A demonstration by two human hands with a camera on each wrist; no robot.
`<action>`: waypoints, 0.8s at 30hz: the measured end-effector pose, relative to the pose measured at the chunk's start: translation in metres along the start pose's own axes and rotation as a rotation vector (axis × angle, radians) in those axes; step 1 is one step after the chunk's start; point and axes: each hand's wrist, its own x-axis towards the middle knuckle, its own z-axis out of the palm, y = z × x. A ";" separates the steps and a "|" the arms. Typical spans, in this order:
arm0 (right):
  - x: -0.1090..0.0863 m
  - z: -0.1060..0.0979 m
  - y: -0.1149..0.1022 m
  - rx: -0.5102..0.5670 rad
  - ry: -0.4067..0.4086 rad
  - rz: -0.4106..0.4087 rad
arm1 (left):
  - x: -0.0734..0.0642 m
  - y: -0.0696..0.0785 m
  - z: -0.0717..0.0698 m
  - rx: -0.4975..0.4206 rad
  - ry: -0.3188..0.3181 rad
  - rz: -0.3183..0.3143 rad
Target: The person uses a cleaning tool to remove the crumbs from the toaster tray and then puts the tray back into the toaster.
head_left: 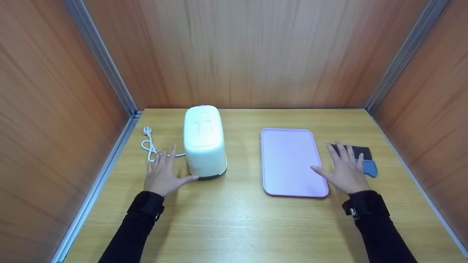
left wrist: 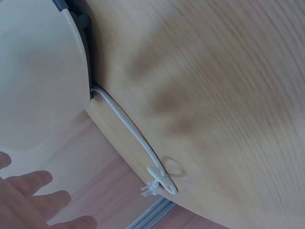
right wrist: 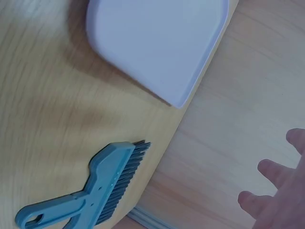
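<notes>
My left hand (head_left: 162, 178) is spread flat in the air left of a white toaster-like appliance (head_left: 204, 146), holding nothing. In the head view its thumb overlaps the appliance's front lower corner; whether they touch I cannot tell. A white cord (left wrist: 126, 121) runs from the appliance to a plug (left wrist: 151, 188). My right hand (head_left: 345, 176) also has its fingers spread and holds nothing. It hovers over a small blue brush (right wrist: 107, 176) with dark bristles, partly covering it in the head view. The thumb reaches across the right edge of a light purple tray (head_left: 292, 160).
The wooden table (head_left: 234, 226) is bounded by a wood panel at the back (head_left: 252, 54) and side panels left (head_left: 55, 128) and right (head_left: 431, 109). Grey metal strips line the corners. The tray lies between the appliance and the brush.
</notes>
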 end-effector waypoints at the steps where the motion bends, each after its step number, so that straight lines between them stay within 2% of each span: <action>1: 0.001 0.000 -0.002 0.000 -0.002 -0.002 | 0.000 0.000 0.000 -0.002 0.001 0.001; 13: 0.014 0.012 -0.031 0.041 -0.036 -0.054 | -0.005 0.001 0.000 -0.130 0.050 0.009; 19: 0.023 0.022 -0.053 0.076 -0.041 -0.093 | -0.007 0.001 0.004 -0.180 0.031 -0.018; 24: 0.028 0.029 -0.069 0.160 -0.048 -0.129 | -0.007 0.001 0.008 -0.248 0.007 -0.046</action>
